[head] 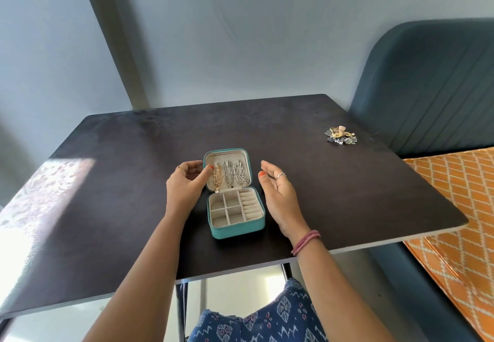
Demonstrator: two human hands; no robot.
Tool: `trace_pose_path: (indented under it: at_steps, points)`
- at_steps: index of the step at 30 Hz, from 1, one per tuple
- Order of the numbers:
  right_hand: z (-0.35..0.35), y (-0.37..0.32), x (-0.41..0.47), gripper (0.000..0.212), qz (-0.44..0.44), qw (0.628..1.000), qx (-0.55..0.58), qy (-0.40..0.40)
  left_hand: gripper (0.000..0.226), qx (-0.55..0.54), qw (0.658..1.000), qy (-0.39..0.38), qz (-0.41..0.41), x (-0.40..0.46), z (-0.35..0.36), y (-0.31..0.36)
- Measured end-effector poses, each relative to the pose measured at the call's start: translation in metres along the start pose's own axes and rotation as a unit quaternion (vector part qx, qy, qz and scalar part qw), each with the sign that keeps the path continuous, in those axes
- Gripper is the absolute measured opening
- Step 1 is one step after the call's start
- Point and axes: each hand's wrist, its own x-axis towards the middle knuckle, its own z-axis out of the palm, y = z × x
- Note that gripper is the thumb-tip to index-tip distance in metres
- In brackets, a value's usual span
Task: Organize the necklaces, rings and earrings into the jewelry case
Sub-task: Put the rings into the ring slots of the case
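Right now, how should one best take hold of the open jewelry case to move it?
Grip the teal base by its two side walls, from above, a hand on each side. The lid stands open holding hung necklaces, so lifting by it would likely tip things.

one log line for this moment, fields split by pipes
jewelry case open, necklaces in lid | tray compartments bare | left hand touches lid edge | right hand open, apart | loose jewelry pile far right
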Motion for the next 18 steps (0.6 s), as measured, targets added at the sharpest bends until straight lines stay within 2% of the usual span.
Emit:
trace_pose_path:
  at_steps: [6,11,15,18]
  points:
    - [-0.023,0.003,-0.005,0.035,0.0,1.0,-0.012,0.003,0.039,0.024,1.0,-0.014,-0.014,-0.001,0.002,0.003]
    - [-0.076,0.012,-0.009,0.029,-0.018,0.999,-0.037,0.035,0.051,-0.036,0.998,-0.027,-0.046,0.011,-0.008,0.008]
    - [-0.127,0.017,-0.008,0.031,-0.018,0.995,-0.08,0.062,0.039,-0.024,1.0,-0.013,0.006,0.026,-0.006,0.044]
    - [-0.161,0.019,-0.001,0.042,-0.009,0.982,-0.179,0.053,0.029,-0.007,0.998,-0.033,0.052,0.03,0.017,0.077]
